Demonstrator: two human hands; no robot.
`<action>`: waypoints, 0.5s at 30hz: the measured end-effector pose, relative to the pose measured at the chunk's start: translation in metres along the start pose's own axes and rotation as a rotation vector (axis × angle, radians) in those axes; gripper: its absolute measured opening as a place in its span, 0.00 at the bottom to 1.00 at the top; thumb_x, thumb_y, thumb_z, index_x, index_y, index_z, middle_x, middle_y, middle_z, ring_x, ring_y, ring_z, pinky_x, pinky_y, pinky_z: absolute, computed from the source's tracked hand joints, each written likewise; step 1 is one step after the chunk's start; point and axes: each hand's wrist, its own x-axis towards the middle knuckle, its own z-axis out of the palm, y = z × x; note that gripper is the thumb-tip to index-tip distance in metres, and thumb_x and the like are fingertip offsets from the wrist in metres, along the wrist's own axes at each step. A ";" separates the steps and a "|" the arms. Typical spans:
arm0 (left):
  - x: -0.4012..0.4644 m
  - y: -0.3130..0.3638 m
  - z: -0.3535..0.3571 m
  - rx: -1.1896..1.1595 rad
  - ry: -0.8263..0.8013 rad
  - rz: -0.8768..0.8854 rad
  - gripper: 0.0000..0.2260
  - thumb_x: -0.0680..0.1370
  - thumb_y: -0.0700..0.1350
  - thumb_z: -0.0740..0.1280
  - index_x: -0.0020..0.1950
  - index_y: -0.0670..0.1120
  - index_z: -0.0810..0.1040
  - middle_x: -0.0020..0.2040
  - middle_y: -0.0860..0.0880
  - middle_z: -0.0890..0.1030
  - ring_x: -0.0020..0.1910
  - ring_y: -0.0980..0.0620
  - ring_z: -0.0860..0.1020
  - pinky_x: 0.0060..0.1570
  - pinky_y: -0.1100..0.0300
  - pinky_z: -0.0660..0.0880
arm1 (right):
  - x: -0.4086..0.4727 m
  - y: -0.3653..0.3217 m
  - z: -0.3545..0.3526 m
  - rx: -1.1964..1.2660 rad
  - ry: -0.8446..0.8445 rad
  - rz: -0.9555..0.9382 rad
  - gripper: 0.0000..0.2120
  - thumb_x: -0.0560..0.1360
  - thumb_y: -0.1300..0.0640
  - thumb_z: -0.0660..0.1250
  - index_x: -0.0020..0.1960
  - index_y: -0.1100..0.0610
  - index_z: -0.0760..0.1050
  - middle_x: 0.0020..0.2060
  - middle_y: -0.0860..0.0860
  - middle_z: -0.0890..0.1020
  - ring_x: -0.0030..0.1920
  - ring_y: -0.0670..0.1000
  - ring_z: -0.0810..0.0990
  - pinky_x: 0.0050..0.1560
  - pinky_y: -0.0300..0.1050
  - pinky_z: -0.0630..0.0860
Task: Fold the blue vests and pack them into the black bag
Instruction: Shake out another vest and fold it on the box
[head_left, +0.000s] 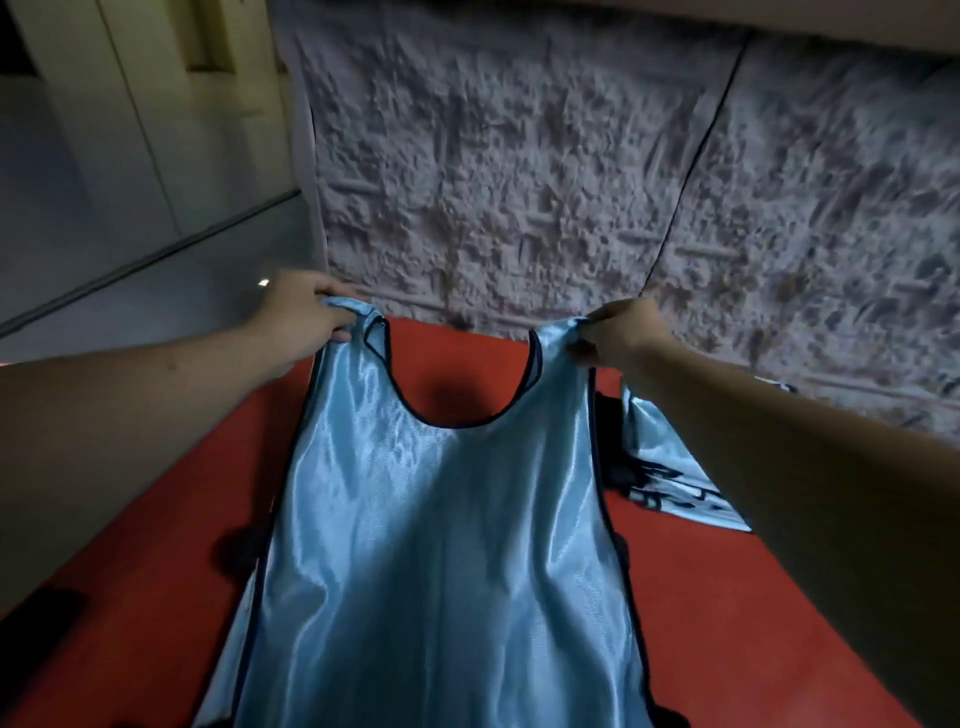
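With the left hand and right hand each pinching a shoulder strap, the blue vest hangs spread between them above the red desk, so it should be lowered flat with even tension before folding.

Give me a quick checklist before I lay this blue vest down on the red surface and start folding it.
1. Left hand grips the left shoulder strap: ok.
2. Right hand pinches the right shoulder strap: ok.
3. Held blue vest spread flat between the hands, not twisted: ok.
4. Red surface has free room under the vest: cannot tell, the vest hides it, and dark shapes poke out at its side edges.
5. Second blue vest lies apart, to the right: ok.
6. Black bag open and in reach: cannot tell, no bag is clearly visible.
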 end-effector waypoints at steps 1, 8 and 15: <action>0.007 -0.011 0.009 -0.009 -0.001 -0.020 0.10 0.74 0.32 0.73 0.42 0.47 0.84 0.47 0.40 0.83 0.41 0.46 0.83 0.48 0.52 0.83 | 0.010 0.010 0.006 0.008 -0.002 0.018 0.05 0.72 0.68 0.76 0.40 0.64 0.81 0.40 0.65 0.84 0.37 0.60 0.86 0.42 0.53 0.85; 0.014 -0.077 0.055 0.102 0.022 0.003 0.23 0.70 0.36 0.78 0.64 0.47 0.79 0.54 0.45 0.79 0.47 0.47 0.79 0.52 0.51 0.79 | 0.041 0.067 0.039 -0.188 -0.021 -0.041 0.28 0.76 0.64 0.70 0.74 0.54 0.69 0.45 0.58 0.82 0.39 0.53 0.82 0.43 0.48 0.84; -0.104 -0.090 0.044 0.405 -0.065 0.093 0.27 0.72 0.35 0.76 0.70 0.44 0.76 0.67 0.41 0.75 0.64 0.41 0.75 0.64 0.53 0.72 | -0.096 0.124 0.053 -0.244 -0.266 -0.283 0.31 0.76 0.62 0.69 0.76 0.47 0.65 0.62 0.48 0.78 0.61 0.49 0.81 0.57 0.49 0.81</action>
